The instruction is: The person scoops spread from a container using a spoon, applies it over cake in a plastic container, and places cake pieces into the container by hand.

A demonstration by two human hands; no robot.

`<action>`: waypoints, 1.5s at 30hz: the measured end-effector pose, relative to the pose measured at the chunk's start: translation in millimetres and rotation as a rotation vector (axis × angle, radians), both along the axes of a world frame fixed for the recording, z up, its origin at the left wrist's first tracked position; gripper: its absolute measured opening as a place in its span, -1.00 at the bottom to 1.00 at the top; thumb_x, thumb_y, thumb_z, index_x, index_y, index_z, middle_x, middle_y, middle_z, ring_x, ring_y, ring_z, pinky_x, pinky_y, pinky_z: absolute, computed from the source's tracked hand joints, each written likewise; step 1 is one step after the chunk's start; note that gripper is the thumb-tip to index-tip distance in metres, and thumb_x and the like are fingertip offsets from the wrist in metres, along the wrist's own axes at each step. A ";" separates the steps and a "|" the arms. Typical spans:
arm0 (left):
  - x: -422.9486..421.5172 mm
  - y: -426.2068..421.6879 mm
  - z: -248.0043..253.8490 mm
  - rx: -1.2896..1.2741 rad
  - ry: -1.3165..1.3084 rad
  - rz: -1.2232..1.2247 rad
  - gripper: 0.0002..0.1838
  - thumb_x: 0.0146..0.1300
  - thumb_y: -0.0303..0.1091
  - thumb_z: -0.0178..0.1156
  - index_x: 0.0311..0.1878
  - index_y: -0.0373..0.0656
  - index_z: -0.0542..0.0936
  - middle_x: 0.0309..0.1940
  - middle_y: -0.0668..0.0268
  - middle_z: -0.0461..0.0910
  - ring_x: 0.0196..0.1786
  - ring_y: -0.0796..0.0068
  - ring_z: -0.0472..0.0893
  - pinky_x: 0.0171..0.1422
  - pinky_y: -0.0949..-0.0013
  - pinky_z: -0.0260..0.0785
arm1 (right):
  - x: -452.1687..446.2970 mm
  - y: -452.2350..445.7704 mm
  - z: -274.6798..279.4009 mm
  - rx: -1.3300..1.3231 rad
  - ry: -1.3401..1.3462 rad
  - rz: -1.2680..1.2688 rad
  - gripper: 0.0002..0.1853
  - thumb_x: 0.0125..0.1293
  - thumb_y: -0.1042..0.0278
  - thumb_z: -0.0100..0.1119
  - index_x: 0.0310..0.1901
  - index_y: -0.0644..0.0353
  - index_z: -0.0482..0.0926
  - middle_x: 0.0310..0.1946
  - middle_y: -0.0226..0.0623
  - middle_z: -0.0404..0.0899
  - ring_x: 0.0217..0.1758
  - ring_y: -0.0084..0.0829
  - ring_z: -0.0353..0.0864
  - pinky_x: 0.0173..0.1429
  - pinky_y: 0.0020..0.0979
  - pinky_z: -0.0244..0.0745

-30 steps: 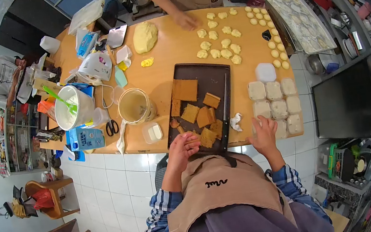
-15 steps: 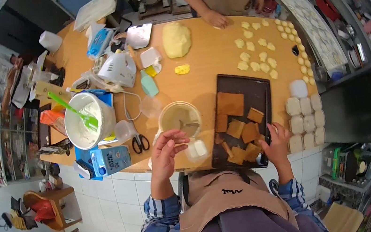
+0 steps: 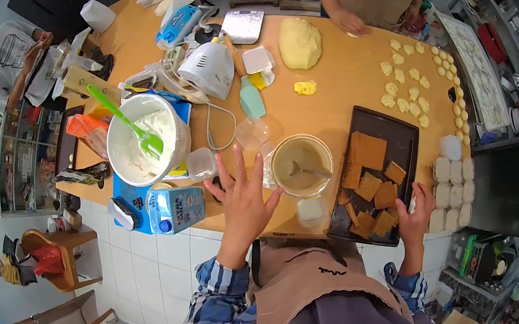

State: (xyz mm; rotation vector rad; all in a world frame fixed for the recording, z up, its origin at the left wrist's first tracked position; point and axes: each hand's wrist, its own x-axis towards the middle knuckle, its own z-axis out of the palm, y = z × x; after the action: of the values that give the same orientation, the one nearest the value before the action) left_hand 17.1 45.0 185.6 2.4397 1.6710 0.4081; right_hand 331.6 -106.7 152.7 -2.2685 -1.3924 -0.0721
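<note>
1. Bowl point(image 3: 121, 145) of white cream, green spatula point(image 3: 126, 120) leaning in it; long handle, best not snagged.
2. Blue milk carton point(image 3: 178, 208) lying near the table edge, just left of the left hand.
3. Left hand point(image 3: 244, 197): fingers spread wide, nothing held. I'd keep those fingertips off the tub rim.
4. Round tub point(image 3: 289, 185), metal utensil inside, right of that hand; a bump could tip it, I'd say.
5. Dark baking tray point(image 3: 399, 142) right of the tub, brown cake pieces point(image 3: 369, 150) inside. Level handling should suit crumbly-looking pieces.
6. Right hand point(image 3: 416, 213) at the tray's right edge, fingers loosely bent; can't tell whether touching or pinching anything.
</note>
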 end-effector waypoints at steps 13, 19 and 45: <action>1.6 -5.9 -57.0 -0.046 0.121 0.176 -0.34 0.06 -0.06 0.22 0.22 -0.09 0.33 0.41 0.06 -0.17 0.41 -0.16 -0.22 0.19 -0.48 -0.40 | 30.3 -43.8 -38.9 0.183 -0.023 -0.176 -0.58 0.13 0.47 0.21 0.05 0.28 0.41 0.09 -0.06 0.34 0.15 -0.14 0.28 0.21 -0.21 0.19; -9.7 -1.3 -115.9 -0.047 0.081 0.125 -0.45 0.03 -0.14 0.25 0.10 -0.13 0.42 0.37 0.05 -0.02 0.34 -0.11 0.00 0.22 -0.34 -0.25 | 39.0 -53.3 -57.2 0.232 -0.112 -0.273 -0.62 0.13 0.53 0.18 0.03 0.30 0.44 0.05 -0.06 0.38 0.15 -0.15 0.33 0.21 -0.22 0.21; -54.0 -91.4 -119.8 0.335 -0.378 -0.021 -0.55 0.09 -0.45 0.18 0.11 -0.20 0.42 0.28 0.06 0.18 0.35 0.10 0.13 0.37 0.06 -0.02 | 80.1 -80.9 -118.6 0.028 -0.069 -0.021 -0.65 0.03 0.65 0.03 -0.09 0.24 0.53 -0.13 -0.05 0.52 -0.10 -0.01 0.50 0.00 -0.21 0.40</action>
State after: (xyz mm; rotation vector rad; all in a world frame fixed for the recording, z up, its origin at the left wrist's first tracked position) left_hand -37.0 -46.4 65.8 2.3866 1.5099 1.1475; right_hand 411.7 -187.7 34.1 -2.2771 -1.3932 -0.1771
